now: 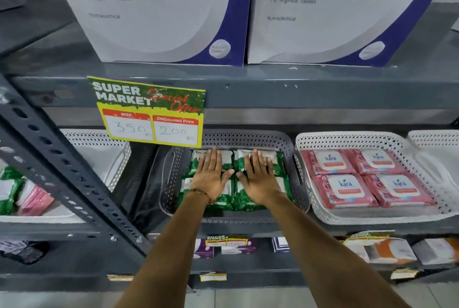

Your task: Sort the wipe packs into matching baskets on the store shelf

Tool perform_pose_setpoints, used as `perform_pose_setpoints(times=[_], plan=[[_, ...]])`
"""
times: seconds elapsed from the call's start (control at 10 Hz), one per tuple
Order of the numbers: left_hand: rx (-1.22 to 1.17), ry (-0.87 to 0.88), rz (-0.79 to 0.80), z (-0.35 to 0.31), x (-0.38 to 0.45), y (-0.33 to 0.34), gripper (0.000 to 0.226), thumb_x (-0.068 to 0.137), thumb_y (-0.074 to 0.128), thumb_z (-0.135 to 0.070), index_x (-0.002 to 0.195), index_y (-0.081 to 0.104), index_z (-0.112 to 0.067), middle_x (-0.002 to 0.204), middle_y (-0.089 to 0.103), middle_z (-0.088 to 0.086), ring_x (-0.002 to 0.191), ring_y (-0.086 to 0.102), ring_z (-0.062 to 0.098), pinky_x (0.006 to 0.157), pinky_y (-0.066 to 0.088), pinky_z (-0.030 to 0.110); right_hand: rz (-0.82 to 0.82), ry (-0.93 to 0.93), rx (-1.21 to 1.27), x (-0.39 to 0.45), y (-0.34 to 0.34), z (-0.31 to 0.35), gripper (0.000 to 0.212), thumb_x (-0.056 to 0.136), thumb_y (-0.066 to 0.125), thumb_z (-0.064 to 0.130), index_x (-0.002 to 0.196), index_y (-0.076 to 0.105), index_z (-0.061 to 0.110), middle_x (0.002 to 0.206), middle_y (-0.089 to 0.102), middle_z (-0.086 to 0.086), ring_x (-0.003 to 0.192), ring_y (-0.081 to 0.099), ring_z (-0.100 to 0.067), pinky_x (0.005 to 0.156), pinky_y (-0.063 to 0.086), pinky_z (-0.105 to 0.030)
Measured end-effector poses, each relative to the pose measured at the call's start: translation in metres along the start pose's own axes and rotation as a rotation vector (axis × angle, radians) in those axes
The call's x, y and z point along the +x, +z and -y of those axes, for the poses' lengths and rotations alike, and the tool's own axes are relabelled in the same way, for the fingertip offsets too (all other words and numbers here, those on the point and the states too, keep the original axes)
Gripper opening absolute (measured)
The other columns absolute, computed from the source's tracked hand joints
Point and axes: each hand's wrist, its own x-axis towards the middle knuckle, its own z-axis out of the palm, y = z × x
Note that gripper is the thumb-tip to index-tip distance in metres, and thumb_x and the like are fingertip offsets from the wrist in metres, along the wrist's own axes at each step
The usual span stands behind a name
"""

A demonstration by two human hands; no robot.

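Green wipe packs [244, 199] fill grey basket [288, 148] under flat, open-fingered left hand [211, 176] and right hand [259, 178]; pink packs [347, 191] fill white basket [352, 138].

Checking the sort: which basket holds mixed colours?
The white basket on the far left: green and pink packs lie together. The grey basket holds only green, its right neighbour only pink.

Read "kara" on each of 4 pink wipe packs [367, 177] in white basket [310, 203] at 3 o'clock. Read "SUPER MARKET", "Special Offer", "MRP 350" and "Discounted Price 200" on yellow-green price tag [149, 111] at 10 o'clock. Read "Nutraceutical", "Sodium Hyaluronate", "Glucosamine", "L-Arginine Tablets" on 2 white-and-blue boxes [161, 9] at 12 o'clock.
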Motion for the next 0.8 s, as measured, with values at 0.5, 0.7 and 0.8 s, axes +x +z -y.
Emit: perform_pose_setpoints(times=[0.5, 0.7, 0.8], plan=[[0.006, -0.025, 0.112, -0.003, -0.002, -0.004, 0.066, 0.096, 0.007, -0.048, 0.145, -0.009, -0.005, 0.154, -0.016, 0.011, 0.140, -0.016, 0.019, 0.114, -0.012, 0.034, 0.044, 0.004, 0.033, 0.002, 0.000, 0.000, 0.062, 0.098, 0.011, 0.046, 0.148, -0.009, 0.013, 0.157, -0.016, -0.014, 0.145, -0.018, -0.024, 0.118, -0.012, -0.047], [-0.093, -0.062, 0.089, -0.010, -0.018, -0.038, 0.063, 0.098, 0.008, -0.045, 0.146, -0.004, -0.007, 0.155, -0.010, 0.010, 0.141, -0.012, 0.017, 0.114, -0.009, 0.032, -0.165, -0.017, 0.065, -0.019, -0.025, 0.001, 0.060, 0.100, 0.016, 0.039, 0.148, 0.000, 0.005, 0.159, -0.003, -0.016, 0.146, -0.007, -0.027, 0.118, -0.008, -0.040], [-0.093, -0.029, -0.026, -0.017, -0.037, -0.055, 0.063, 0.098, 0.010, -0.045, 0.146, -0.003, -0.005, 0.155, -0.009, 0.011, 0.142, -0.012, 0.019, 0.115, -0.008, 0.033, -0.317, -0.053, 0.017, -0.043, -0.039, 0.005, 0.059, 0.100, 0.019, 0.035, 0.147, 0.006, 0.001, 0.158, 0.004, -0.019, 0.147, -0.002, -0.029, 0.119, -0.004, -0.041]])
